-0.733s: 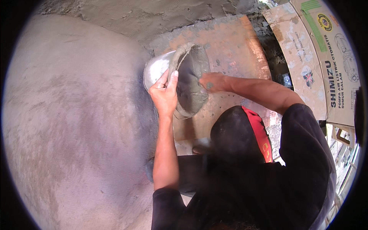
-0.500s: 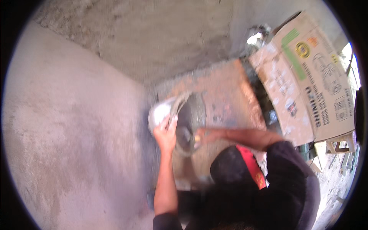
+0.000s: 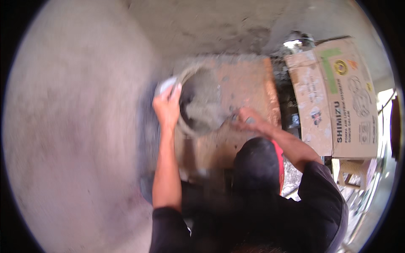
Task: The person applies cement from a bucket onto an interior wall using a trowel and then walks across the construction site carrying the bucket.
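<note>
A round bucket (image 3: 182, 122) with grey wet mortar inside lies tilted, its mouth turned to the right. My left hand (image 3: 167, 107) is closed over its left rim, thumb and fingers pinching the edge. Beside the mouth, at the right, my right hand (image 3: 249, 119) is closed round the handle of what looks like a trowel. Its grey, mortar-coated blade (image 3: 207, 113) reaches into the bucket and blurs into the mortar. The fist hides the handle. The pale outer side of the bucket (image 3: 168, 84) shows past my left fingers.
Under the bucket is an orange-brown board (image 3: 249, 82) smeared with mortar. A rough wall (image 3: 206, 29) stands behind it, and a smooth grey surface (image 3: 76, 126) spans the left. At the right are a large cardboard box (image 3: 337, 101) and a plastic stool (image 3: 352, 173). My knee (image 3: 257, 164) is close below my right hand.
My right hand has drawn back to the right from the bucket's rim. The bucket's mouth now shows more widely, with my left hand still on its rim. The whole view has shifted.
</note>
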`<state>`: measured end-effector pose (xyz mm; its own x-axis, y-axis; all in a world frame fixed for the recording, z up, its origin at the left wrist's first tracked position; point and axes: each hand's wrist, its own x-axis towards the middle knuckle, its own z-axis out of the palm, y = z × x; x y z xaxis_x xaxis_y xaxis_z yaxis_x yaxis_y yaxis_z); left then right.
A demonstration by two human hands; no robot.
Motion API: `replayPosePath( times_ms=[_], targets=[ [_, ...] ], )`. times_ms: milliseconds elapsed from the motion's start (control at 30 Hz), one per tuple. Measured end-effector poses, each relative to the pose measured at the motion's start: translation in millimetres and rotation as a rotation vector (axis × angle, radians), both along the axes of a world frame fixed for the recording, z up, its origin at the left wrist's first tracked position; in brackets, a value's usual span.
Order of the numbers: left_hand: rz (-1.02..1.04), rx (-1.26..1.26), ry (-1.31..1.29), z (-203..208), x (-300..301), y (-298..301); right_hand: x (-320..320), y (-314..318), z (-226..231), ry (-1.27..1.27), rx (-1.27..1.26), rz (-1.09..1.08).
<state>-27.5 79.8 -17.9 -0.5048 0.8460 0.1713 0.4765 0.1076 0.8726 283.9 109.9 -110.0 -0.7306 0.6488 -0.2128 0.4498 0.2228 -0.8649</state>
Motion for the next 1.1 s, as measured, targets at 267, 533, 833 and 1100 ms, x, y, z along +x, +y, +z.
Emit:
replayPosePath(
  times_ms=[267,533,833,1100],
  targets=[
    [0.065,0.07,-0.009,1,-34,8,-6,16,109,-0.325,0.362,0.009],
    [-0.011,-0.012,-0.182,10,-31,24,52,51,174,-0.599,0.629,0.259],
    [0.007,-0.075,-0.278,5,-38,31,53,67,344,-0.439,-0.105,0.621],
    [0.055,-0.06,-0.173,13,-36,31,85,202,463,-0.367,0.594,-0.385]
  ],
)
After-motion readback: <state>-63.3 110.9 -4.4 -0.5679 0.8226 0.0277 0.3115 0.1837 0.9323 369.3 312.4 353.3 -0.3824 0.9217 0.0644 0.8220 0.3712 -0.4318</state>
